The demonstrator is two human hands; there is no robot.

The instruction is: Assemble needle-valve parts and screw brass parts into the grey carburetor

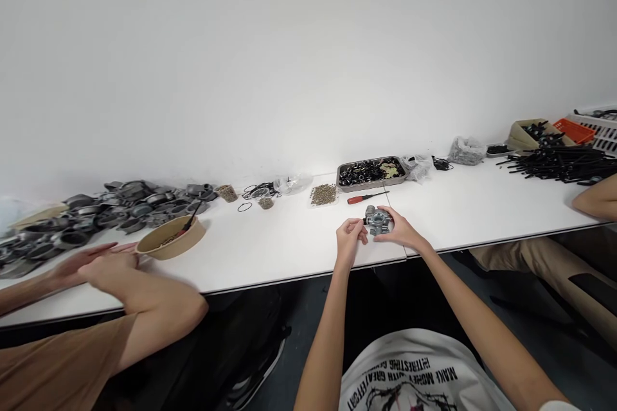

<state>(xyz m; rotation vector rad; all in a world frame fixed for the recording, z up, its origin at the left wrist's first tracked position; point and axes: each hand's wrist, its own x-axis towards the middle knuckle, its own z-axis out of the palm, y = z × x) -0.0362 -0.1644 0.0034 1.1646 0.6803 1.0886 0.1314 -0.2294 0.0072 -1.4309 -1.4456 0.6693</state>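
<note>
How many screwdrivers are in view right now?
2: one red-handled screwdriver lies in front of the metal tray; another screwdriver leans in the tan bowl. Others could be hidden.

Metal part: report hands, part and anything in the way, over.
Right hand holding metal part. Left hand at its left side, grip unclear. Red screwdriver lying just beyond.

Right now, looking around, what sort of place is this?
Probably a small assembly workshop: a heap of grey metal parts, a metal tray with small black pieces, and a red-handled screwdriver share one long white worktop.
</note>
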